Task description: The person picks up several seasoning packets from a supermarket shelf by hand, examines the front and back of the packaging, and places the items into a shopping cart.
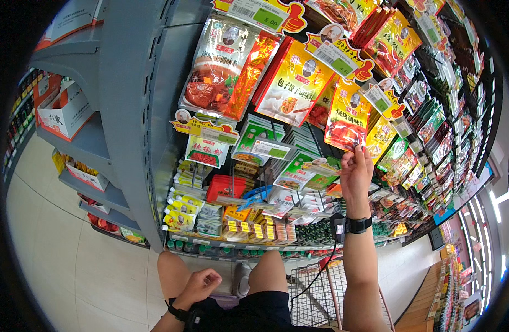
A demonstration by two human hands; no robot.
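Note:
My right hand (pixel 355 178) is raised to the shelf rack and pinches the lower edge of a yellow and red seasoning packet (pixel 348 118). This packet hangs in front of the rack, below a thumb-shaped price tag (pixel 339 58); its hook is hidden. To its left hang a yellow packet with a picture of filled buns (pixel 294 85) and a large silver and red meat seasoning packet (pixel 221 74). Another yellow packet (pixel 381 137) is just right of my fingers. My left hand (pixel 202 284) rests low over my thigh, fingers curled loosely, with nothing seen in it.
A wire shopping cart (pixel 316 290) stands by my right leg, with a black cable (pixel 320 269) running down from my right wrist past it. The grey shelf upright (pixel 127 103) rises at left. Green packets (pixel 296 172) and small boxes (pixel 258 232) fill lower rows.

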